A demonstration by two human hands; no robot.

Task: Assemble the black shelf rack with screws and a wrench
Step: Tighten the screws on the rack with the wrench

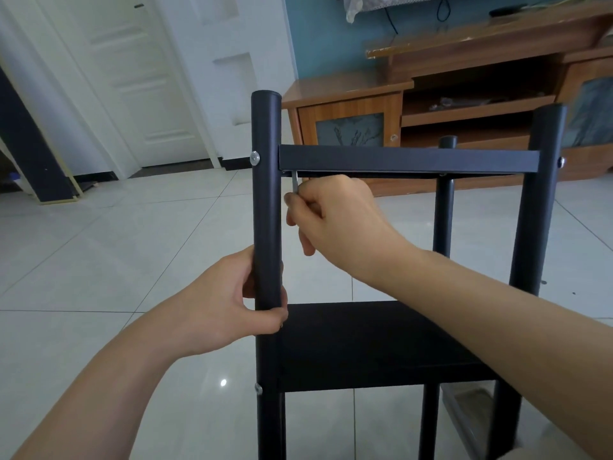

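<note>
Black shelf rack (365,346) is standing upright on the tiled floor (116,254), posts vertical. Left grip (229,303) is wrapped round the front-left post (266,200), and right grip (331,214) pinches the wrench (295,180), which points up under the upper shelf (398,160). Wooden cabinet (348,101) sits right behind it.

glossy pale tiled floor (132,260), white panelled door (132,78), teal wall (331,34), wooden tv cabinet (431,104)

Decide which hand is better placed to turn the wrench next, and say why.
Right. The right hand pinches the wrench, whose tip points up under the top shelf. The left hand grips the post, steadying it.
</note>
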